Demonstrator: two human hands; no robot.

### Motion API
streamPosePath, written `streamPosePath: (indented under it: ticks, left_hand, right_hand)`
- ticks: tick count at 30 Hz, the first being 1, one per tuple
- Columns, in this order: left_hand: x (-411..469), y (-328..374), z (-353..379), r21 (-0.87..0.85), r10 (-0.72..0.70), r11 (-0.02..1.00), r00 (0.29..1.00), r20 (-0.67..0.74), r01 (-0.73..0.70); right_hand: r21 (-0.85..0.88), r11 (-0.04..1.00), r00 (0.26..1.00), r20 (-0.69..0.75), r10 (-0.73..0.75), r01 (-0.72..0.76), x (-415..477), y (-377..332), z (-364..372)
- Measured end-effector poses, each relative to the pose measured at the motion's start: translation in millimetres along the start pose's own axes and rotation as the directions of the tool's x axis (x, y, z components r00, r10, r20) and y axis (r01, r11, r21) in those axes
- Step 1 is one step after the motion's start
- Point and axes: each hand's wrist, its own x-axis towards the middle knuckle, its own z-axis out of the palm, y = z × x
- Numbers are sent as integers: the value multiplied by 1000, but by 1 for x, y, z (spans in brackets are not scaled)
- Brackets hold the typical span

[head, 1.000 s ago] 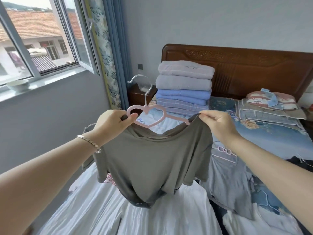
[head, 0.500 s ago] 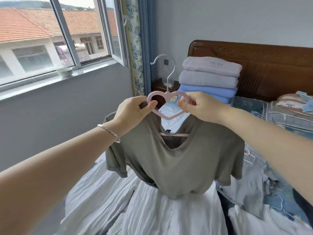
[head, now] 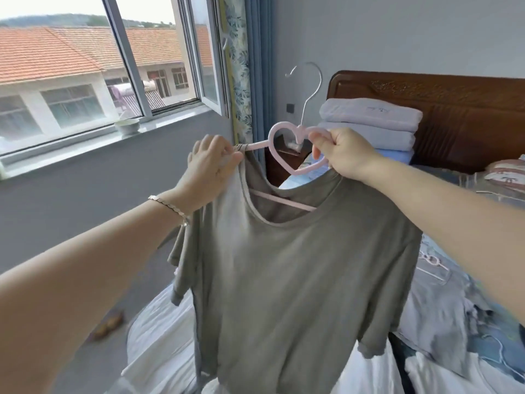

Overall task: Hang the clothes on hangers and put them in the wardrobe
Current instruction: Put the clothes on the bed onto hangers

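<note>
Olive-grey cotton fills the middle of my feed: the T-shirt (head: 298, 274) hangs in the air over the near end of the bed (head: 443, 177), front towards me, and its lower part drops out of the bottom of the view, so I cannot tell where the hem ends. It sits on the pink hanger (head: 301, 129), whose heart-shaped centre shows above the collar while the lower bar shows through the neck opening. The metal hook (head: 306, 103) points up, in front of the headboard's left corner. My right hand (head: 343, 153) grips the right side of the heart, fingers curled round the plastic, thumb on top. My left hand (head: 211, 163) pinches the shirt's bunched shoulder seam right where the hanger's bare left arm comes out of the cloth, fingers drawn in tight on the fabric. A thin bracelet (head: 170, 204) lies on that wrist. The shirt's other shoulder lies draped under the right hand. Below the shirt, white crumpled fabric (head: 159, 336) covers the near left corner of the bed. At the bed's right side lies a grey garment (head: 434, 294) with a second pink hanger on it. A pile of folded bedding (head: 369, 123) stands at the head end against the wooden headboard (head: 454, 115). Beyond the left hand, a small bowl (head: 127, 126) rests on the sill of the open window (head: 85, 66).
</note>
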Motion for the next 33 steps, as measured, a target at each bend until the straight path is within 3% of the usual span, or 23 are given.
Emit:
streamPosePath:
  ticks: [5,11,22,27,30,33]
  left_hand:
    - [-11,-70,51,-34,-108,992,957,270,122]
    - [7,-186,158,100,-251,966,760,599,240]
    - [-1,-368,403,262,-368,923,456,810,280]
    - [0,-414,508,287,-375,924,456,807,251]
    - [2,-437,565,314,-374,927,477,795,204]
    - [3,-453,613,342,-420,907,455,785,248]
  right_hand:
    - [-175,972,986,-86,143,-156,28,50,64]
    - [-389,850,931,-232,282,-355,85,132,152]
    - [-476,578,748,-383,542,-663,136,307,325]
    - [-497,564,752,-410,517,-659,152,371,369]
    - [-534,573,783,-427,452,-622,162,406,389]
    - [-593,580,830,-392,397,-558,165,431,405]
